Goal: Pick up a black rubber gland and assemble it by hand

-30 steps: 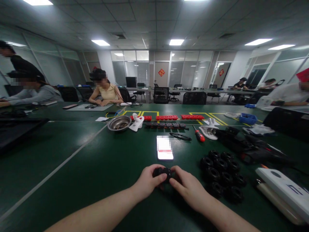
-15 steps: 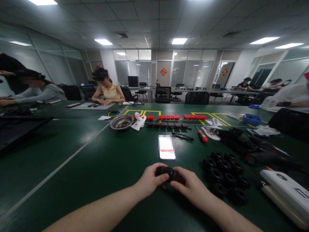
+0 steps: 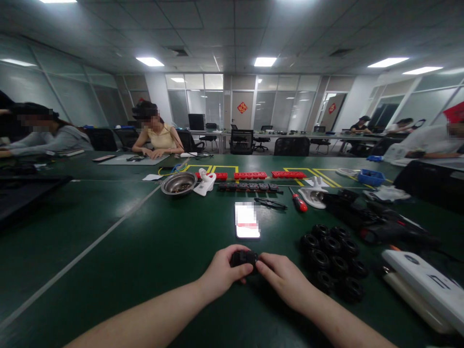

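A small black wheel-like part (image 3: 243,258) sits between both of my hands, just above the green table (image 3: 145,251). My left hand (image 3: 222,271) grips it from the left with thumb and fingers. My right hand (image 3: 284,279) pinches it from the right. Its lower half is hidden by my fingers. To the right lies a cluster of several black rubber wheels (image 3: 333,261). A lit phone (image 3: 247,221) lies flat just beyond my hands.
Farther back stand a metal bowl (image 3: 179,183), a white part (image 3: 205,182), red and black part rows (image 3: 250,181), a red-handled screwdriver (image 3: 298,201) and black tools (image 3: 377,222). A white case (image 3: 427,290) lies at the right. Other people sit at the left, far left-centre and right.
My hands stay together on the black part, with the fingers shifting slightly around it. The view bobbed a little; nothing else on the table moved.
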`<control>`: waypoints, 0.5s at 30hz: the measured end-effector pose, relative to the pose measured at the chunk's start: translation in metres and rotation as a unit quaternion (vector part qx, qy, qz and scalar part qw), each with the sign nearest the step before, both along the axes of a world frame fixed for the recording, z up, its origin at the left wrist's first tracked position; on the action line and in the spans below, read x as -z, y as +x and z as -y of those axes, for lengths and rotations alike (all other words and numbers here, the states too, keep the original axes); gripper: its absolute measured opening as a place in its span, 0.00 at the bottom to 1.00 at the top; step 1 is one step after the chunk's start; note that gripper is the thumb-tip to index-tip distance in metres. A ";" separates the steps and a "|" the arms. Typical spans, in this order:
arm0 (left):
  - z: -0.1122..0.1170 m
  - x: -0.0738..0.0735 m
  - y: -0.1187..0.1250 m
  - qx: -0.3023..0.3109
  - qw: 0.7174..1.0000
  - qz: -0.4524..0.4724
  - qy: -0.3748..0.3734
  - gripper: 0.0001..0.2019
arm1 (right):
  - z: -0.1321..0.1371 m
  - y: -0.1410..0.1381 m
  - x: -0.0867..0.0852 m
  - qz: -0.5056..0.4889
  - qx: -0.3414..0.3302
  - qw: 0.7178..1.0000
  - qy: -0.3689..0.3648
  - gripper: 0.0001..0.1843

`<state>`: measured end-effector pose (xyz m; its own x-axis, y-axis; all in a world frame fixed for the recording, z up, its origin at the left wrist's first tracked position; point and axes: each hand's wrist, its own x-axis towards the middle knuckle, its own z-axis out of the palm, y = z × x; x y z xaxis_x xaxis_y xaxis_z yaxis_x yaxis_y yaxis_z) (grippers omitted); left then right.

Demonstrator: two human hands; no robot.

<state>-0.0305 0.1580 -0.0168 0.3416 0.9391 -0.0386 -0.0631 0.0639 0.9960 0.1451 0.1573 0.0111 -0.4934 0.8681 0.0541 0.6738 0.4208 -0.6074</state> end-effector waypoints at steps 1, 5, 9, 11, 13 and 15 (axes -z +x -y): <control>0.000 0.000 0.000 0.005 1.000 -0.001 0.000 0.22 | -0.001 0.000 0.001 -0.004 -0.005 1.000 -0.002 0.17; -0.002 0.000 -0.002 0.014 1.000 0.011 0.006 0.26 | -0.002 0.001 0.002 -0.039 -0.012 0.999 -0.011 0.07; -0.003 0.000 -0.003 0.010 1.000 0.006 0.004 0.24 | 0.001 0.002 0.000 -0.041 -0.006 0.999 0.001 0.17; -0.002 0.000 -0.002 0.004 1.000 0.001 0.007 0.22 | 0.002 0.002 -0.001 -0.026 -0.002 1.000 0.013 0.17; -0.001 -0.001 -0.002 -0.005 1.000 0.000 0.012 0.21 | 0.003 0.002 -0.003 -0.011 0.002 1.000 0.015 0.15; 0.000 -0.002 -0.002 -0.011 1.000 0.003 0.011 0.22 | 0.003 0.001 -0.004 0.001 0.008 1.000 0.008 0.13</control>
